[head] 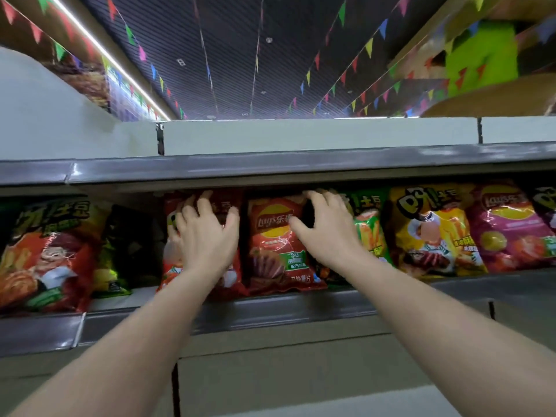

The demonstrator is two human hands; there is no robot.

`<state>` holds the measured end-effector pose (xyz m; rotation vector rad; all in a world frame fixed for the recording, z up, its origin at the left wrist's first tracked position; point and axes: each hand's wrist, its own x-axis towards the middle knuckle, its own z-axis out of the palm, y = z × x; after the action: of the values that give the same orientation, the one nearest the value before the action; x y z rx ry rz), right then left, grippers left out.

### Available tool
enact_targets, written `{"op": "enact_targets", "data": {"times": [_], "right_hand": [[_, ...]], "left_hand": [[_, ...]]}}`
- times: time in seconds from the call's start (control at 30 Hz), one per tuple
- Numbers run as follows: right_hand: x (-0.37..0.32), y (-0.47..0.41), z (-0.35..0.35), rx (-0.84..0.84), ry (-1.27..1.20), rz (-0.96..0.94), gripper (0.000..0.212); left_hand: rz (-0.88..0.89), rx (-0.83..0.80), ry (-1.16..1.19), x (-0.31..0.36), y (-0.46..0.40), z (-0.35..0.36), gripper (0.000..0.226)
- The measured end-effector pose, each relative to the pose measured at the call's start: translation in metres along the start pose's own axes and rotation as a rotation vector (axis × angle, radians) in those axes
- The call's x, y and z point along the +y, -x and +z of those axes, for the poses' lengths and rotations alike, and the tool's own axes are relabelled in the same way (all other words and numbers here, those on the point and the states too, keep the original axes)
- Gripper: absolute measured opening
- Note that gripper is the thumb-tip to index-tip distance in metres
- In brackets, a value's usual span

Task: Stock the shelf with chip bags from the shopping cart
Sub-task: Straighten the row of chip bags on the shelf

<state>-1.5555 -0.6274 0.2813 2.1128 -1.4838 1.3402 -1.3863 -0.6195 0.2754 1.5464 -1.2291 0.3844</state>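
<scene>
Both hands reach up onto the shelf (270, 308). The left hand (207, 236) lies spread and released, fingers flat on a dark red chip bag (231, 206). Just right of that grip stands a red Lay's chip bag (270, 248). The right hand (326, 227) is grasping its upper right corner, thumb on the front, fingers curled behind. Right of this grip stands a green chip bag (371, 233), then a yellow one (430, 233).

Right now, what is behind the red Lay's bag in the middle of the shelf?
Behind the red Lay's bag, only a dark gap shows beside the right hand, whose fingers curl over the bag's top edge. Whether more bags stand behind it cannot be seen; the bag covers that space.
</scene>
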Motion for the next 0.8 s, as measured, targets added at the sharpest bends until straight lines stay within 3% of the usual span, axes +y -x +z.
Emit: {"op": "enact_targets", "data": {"times": [0.1,0.17,0.23,0.3,0.47,0.63,0.73,0.8], "right_hand": [[-0.006,-0.004,0.004,-0.034,-0.034,0.018,0.061],[-0.013,-0.008,0.007,-0.064,-0.016,0.023,0.063],[-0.024,-0.012,0.012,-0.114,0.021,0.021,0.066],[-0.035,-0.013,0.017,-0.164,0.043,0.016,0.07],[-0.049,-0.013,0.026,-0.248,0.085,-0.001,0.079],[-0.052,-0.009,0.033,-0.306,0.08,0.032,0.079],[-0.056,-0.007,0.037,-0.264,0.075,-0.025,0.075],[-0.063,-0.006,0.038,-0.201,0.06,-0.126,0.073]], "left_hand": [[-0.268,0.021,0.104,-0.032,-0.022,-0.015,0.06],[-0.42,-0.013,0.323,-0.055,-0.04,-0.015,0.062],[-0.564,-0.107,0.626,-0.069,-0.055,-0.009,0.072],[-0.647,-0.23,0.77,-0.08,-0.065,0.004,0.083],[-0.623,-0.508,0.857,-0.064,-0.056,0.002,0.064],[-0.594,-0.568,0.797,-0.075,-0.059,0.002,0.063],[-0.604,-0.498,0.791,-0.074,-0.058,-0.001,0.067],[-0.614,-0.339,0.705,-0.077,-0.058,0.001,0.068]]}}
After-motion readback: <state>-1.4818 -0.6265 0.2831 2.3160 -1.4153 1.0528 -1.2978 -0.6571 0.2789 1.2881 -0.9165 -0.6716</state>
